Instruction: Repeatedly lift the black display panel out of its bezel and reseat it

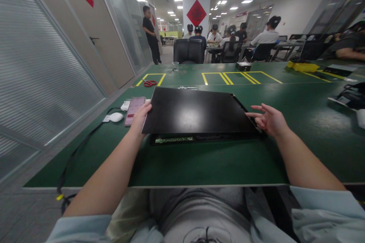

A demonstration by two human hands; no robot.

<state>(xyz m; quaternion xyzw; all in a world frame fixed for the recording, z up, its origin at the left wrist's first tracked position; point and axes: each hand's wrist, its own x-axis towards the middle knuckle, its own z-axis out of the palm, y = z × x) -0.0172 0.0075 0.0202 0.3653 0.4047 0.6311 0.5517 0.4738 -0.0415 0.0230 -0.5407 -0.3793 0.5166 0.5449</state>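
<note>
A thin, glossy black screen panel is raised and slightly tilted over a black frame. My left hand grips the panel's left edge, with the fingers partly hidden beneath it. Along the frame's near side shows a green circuit board strip. At the right side is my right hand, its index and middle fingers stretched out and the others curled. One fingertip reaches the right edge of the panel or frame; whether it touches is unclear. Nothing is held in that hand.
A phone and a white rounded device on a black strap lie left. Red-handled scissors, a clear cup, a small black box and a yellow item sit farther back on the green table.
</note>
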